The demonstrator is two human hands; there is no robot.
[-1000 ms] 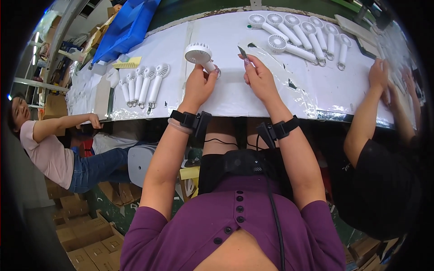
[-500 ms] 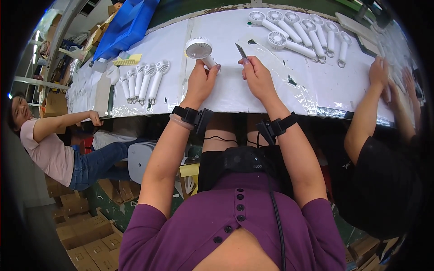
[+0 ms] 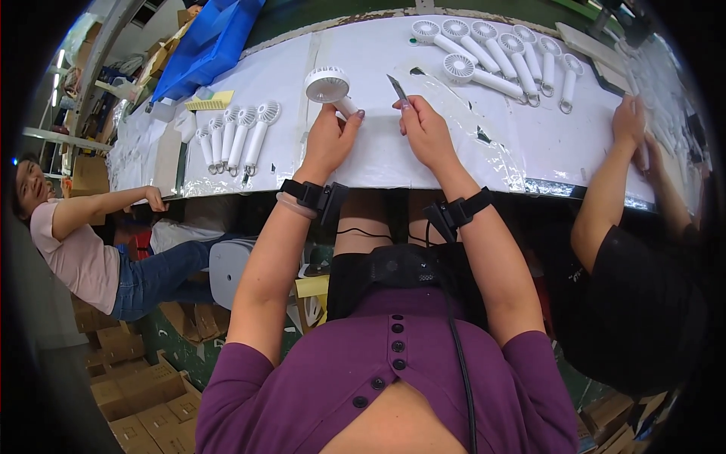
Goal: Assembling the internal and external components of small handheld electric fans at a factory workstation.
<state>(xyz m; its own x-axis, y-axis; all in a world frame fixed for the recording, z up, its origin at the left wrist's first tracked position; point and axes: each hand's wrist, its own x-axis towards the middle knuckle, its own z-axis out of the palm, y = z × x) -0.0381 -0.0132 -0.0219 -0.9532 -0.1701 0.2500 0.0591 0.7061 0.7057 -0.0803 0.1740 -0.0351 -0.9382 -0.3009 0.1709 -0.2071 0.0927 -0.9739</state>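
My left hand is closed round the handle of a white handheld fan, whose round grille head points up and away from me. In my right hand is a slim knife, gripped between thumb and fingers with its pointed blade aimed up and to the left. Fan and knife are apart, both held above the white-covered table. To the left lies a row of several white handheld fans. A larger group of the same fans lies at the far right, some with metal rings on their handle ends.
A blue bin stands at the back left, with a yellow pad near it. One person in pink is at the left; another person's arm works at the right. Cardboard boxes are stacked on the floor.
Hardly anything differs. The whole view has shifted slightly, and both hands keep the fan and the knife in nearly the same pose. The person at the left has turned their head a little.
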